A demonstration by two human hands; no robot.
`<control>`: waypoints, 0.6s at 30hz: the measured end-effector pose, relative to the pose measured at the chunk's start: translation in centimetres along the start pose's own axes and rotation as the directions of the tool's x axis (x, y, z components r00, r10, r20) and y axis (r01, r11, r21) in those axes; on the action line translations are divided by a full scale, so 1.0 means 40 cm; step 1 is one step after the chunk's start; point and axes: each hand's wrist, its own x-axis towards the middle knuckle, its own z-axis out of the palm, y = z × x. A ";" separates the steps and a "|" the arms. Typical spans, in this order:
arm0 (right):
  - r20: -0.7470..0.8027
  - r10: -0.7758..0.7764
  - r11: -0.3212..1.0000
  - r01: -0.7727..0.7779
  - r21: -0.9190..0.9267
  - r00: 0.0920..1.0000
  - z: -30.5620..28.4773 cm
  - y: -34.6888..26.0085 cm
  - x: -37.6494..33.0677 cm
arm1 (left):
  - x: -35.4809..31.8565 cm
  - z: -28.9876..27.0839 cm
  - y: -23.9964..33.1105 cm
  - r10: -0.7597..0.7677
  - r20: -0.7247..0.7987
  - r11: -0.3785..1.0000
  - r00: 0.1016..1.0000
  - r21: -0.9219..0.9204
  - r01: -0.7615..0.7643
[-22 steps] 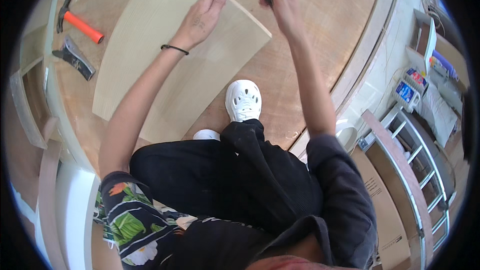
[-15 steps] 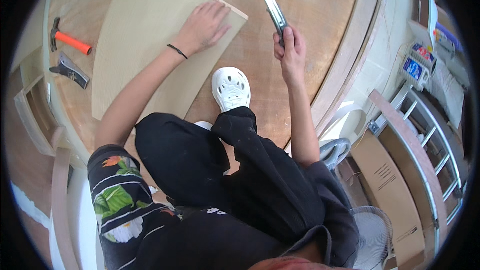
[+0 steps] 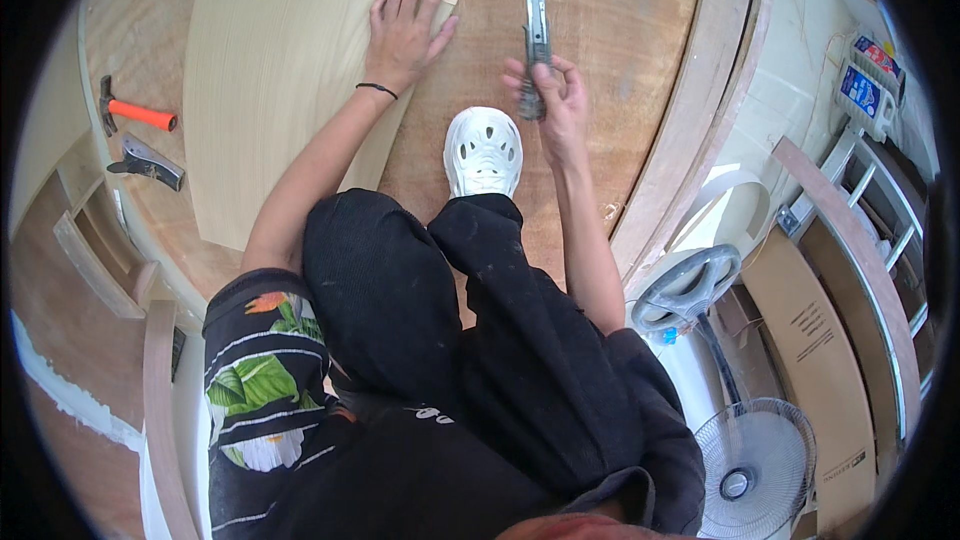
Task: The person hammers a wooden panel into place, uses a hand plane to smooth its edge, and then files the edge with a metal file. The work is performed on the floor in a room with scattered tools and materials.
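My left hand (image 3: pixel 405 35) lies flat, fingers spread, on the far right corner of a pale veneer sheet (image 3: pixel 270 90) that rests on a brown plywood board (image 3: pixel 620 30). My right hand (image 3: pixel 550 95) grips a utility knife (image 3: pixel 535 25) by its handle, blade end pointing away from me, above the board to the right of the sheet. A thin black band circles my left wrist. My foot in a white perforated clog (image 3: pixel 483 150) stands on the board between the two hands.
A hammer with an orange handle (image 3: pixel 135 115) and a dark metal tool (image 3: pixel 145 162) lie at the board's left edge. A floor fan (image 3: pixel 750 460), a cardboard box (image 3: pixel 815 340), a metal rack (image 3: pixel 880 190) and a curved wooden strip (image 3: pixel 715 120) stand on the right.
My view has come closer to the board. The right hand has drawn the knife back toward me and turned it more upright. The left hand stays on the sheet's corner.
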 end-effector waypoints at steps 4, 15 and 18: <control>0.113 -0.100 0.851 0.144 -0.505 0.989 0.048 -0.027 0.065 | 0.001 -0.003 0.005 -0.022 -0.025 0.999 0.999 -0.039 0.021; 0.509 -0.279 -0.059 0.514 -0.856 0.814 0.047 -0.017 0.196 | -0.003 0.000 0.002 0.083 0.031 0.997 0.996 -0.006 -0.083; 0.519 -0.227 -0.118 0.506 -0.855 0.824 0.038 -0.008 0.209 | -0.005 -0.002 0.002 0.103 0.040 0.995 0.994 0.001 -0.103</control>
